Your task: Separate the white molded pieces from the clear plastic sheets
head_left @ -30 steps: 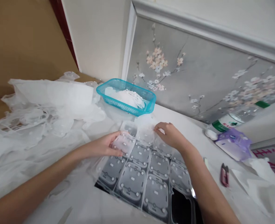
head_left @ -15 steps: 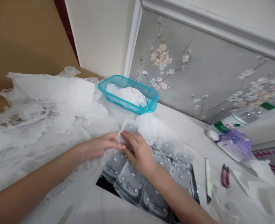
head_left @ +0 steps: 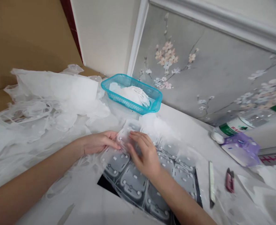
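A single head-worn camera looked forward and down from above the near side of the smooth white tabletop (head_left: 189,131), close behind the bare left hand (head_left: 99,142) and bare right hand (head_left: 146,153). It faced the far edge, where the white-framed, grey flower-painted panel (head_left: 213,72) slanted down rightward.

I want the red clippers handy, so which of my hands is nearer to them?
Right. Your right hand is over the plastic sheets, to the left of the red clippers; your left hand is farther left, at the sheets' left edge.
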Tool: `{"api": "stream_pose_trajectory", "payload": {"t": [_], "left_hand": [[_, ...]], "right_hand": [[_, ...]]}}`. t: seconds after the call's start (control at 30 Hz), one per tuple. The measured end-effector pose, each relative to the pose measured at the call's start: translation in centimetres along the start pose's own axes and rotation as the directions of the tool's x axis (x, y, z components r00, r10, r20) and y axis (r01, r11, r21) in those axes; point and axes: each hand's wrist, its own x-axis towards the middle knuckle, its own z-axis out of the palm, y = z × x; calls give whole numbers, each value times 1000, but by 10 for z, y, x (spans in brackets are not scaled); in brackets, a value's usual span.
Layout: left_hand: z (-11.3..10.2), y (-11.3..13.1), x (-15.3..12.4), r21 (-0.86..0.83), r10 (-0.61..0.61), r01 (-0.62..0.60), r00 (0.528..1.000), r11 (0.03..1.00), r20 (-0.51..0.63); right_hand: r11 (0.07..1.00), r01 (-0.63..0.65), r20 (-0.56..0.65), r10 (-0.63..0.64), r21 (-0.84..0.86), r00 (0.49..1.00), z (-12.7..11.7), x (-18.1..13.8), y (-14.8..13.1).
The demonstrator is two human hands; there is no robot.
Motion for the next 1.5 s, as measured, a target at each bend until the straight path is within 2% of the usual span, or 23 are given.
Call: {"api": "stream_pose_trajectory", "payload": {"t": [0.13,0.27,0.47,0.67,0.77,1.03,1.27,1.4,1.5], "left_hand": [[1,0,0,-28,8,-8,1000,1000,1],[1,-2,1,1,6,-6,998,1000,-70],[6,-1,2,56,1,3,998,998,-66],[7,-1,2,195,6,0,999,981,-33],[5,-2,3,240,23,-16,999,971,-27],[4,-2,3,250,34,-38,999,967,19],[10,2,1,240,18,-17,1000,971,1],[10,1,2,271,18,-22,1000,962,16],[9,1,3,309,29,-50,997,950,71]], "right_hand": [[995,59,98,-51,-75,994,1,0,-2],[976,66,111,-44,-206,993,5,0,-2],[924,109,86,-82,-366,993,8,-3,-5],[968,-43,14,48,-248,999,9,-4,-6],[977,-78,6,81,-197,997,8,-3,-7],[983,-123,9,126,-139,992,7,-3,-8],[977,-160,-9,160,-138,987,5,-3,-9],[961,-239,-31,237,-136,971,6,-3,-11],[944,-300,-55,295,-139,954,7,-4,-11]]}}
